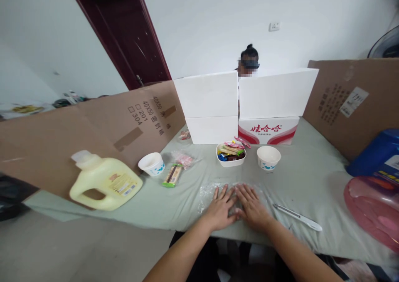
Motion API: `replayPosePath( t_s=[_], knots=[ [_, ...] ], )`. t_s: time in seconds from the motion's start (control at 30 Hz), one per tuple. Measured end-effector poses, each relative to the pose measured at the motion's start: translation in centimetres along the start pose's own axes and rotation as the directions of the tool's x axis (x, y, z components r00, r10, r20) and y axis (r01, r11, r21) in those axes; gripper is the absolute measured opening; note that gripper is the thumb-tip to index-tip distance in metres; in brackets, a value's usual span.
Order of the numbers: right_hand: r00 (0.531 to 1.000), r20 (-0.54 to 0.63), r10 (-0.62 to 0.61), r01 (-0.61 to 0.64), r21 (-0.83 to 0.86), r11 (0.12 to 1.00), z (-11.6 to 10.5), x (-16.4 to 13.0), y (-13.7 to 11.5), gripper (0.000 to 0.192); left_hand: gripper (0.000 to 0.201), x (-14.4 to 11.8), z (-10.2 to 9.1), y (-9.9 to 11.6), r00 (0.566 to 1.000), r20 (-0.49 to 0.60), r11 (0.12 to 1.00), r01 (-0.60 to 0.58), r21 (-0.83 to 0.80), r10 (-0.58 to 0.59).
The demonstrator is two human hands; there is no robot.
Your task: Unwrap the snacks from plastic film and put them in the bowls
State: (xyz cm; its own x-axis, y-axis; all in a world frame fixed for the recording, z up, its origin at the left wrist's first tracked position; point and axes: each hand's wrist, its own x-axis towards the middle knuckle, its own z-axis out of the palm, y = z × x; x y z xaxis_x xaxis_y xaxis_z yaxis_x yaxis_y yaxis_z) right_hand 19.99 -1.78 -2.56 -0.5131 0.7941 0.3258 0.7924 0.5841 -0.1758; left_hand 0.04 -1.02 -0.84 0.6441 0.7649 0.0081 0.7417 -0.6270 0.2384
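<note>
On my feed I see the clear plastic (205, 196) lying mid-desk (170, 209), toward the near edge. I have the left hand (221, 210) and right hand (253, 207) flat on it, fingers extended, gripping nothing. Farther back is a snack-filled dish (232, 163), a paper bowl (268, 165) to its right. A white-handled utensil (297, 217) lies right of the hands; a yellow jug (124, 182) is left.

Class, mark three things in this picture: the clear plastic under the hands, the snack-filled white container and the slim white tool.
Clear plastic (206, 194): head view, crinkled left part.
White container (232, 164): head view, front wall.
Slim white tool (298, 217): head view, middle of its length.
</note>
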Motion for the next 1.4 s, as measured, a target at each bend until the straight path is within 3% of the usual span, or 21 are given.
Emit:
replayPosePath(
  t_s=[0.1, 0.2, 0.27, 0.37, 0.43, 0.57, 0.73, 0.9, 1.07, 1.13, 1.23, 1.4],
  knots=[
    [0.989, 0.058, 0.134, -0.131, -0.057, 0.990, 1.2, -0.8, 1.6, 0.069, 0.081, -0.8, -0.1, -1.7, 0.999, -0.013, 0.999, 0.038, 0.007, -0.038],
    [0.980, 0.093, 0.177, -0.171, -0.069, 0.983, 0.4, -2.2, 3.0, 0.072, 0.082, -2.5, -0.7, -4.2, 0.993, -0.045, 0.994, 0.111, 0.021, -0.110],
    [0.983, 0.117, 0.143, -0.139, -0.036, 0.990, -0.9, -3.3, 3.5, 0.075, 0.081, -4.1, -1.3, -5.6, 0.987, -0.115, 0.994, 0.111, 0.018, -0.108],
    [0.990, 0.140, -0.016, 0.006, 0.069, 0.998, -2.7, -5.0, 3.8, 0.075, 0.076, -6.6, -2.3, -6.6, 0.977, -0.211, 1.000, 0.018, 0.001, -0.017],
    [0.986, 0.145, -0.083, 0.064, 0.129, 0.990, -3.4, -5.8, 3.8, 0.061, 0.066, -7.8, -2.6, -6.5, 0.977, -0.212, 1.000, -0.025, -0.010, 0.022],
    [0.992, 0.107, -0.072, 0.054, 0.167, 0.984, -4.1, -6.1, 3.4, 0.029, 0.028, -8.6, -2.7, -6.3, 0.976, -0.215, 0.998, -0.050, -0.026, 0.044],
    [0.999, 0.036, -0.028, 0.019, 0.233, 0.972, -4.3, -5.5, 3.2, 0.029, 0.023, -8.2, -2.6, -6.8, 0.957, -0.288, 0.989, -0.079, -0.126, 0.040],
    [0.983, 0.052, 0.175, -0.183, 0.305, 0.935, -3.5, -4.2, 4.0, 0.028, 0.015, -6.6, -3.2, -7.3, 0.922, -0.297, 0.945, 0.162, -0.283, -0.247],
    [0.884, 0.122, 0.451, -0.460, 0.059, 0.886, -2.3, -1.1, 4.4, 0.026, 0.018, -2.3, -3.2, -7.5, 0.812, -0.255, 0.850, 0.515, -0.111, -0.525],
    [0.855, 0.130, 0.502, -0.502, -0.030, 0.864, -1.9, -0.1, 4.5, 0.026, 0.018, -0.8, -2.9, -7.3, 0.790, -0.258, 0.825, 0.561, -0.062, -0.556],
    [0.848, 0.128, 0.515, -0.508, -0.083, 0.857, -1.5, 0.7, 4.6, 0.025, 0.019, 0.5, -2.3, -7.0, 0.778, -0.258, 0.806, 0.592, -0.007, -0.573],
    [0.855, 0.093, 0.511, -0.493, -0.163, 0.855, -2.2, 0.6, 4.1, 0.022, 0.021, 0.5, -2.5, -5.8, 0.779, -0.285, 0.797, 0.600, 0.076, -0.559]
  ],
)
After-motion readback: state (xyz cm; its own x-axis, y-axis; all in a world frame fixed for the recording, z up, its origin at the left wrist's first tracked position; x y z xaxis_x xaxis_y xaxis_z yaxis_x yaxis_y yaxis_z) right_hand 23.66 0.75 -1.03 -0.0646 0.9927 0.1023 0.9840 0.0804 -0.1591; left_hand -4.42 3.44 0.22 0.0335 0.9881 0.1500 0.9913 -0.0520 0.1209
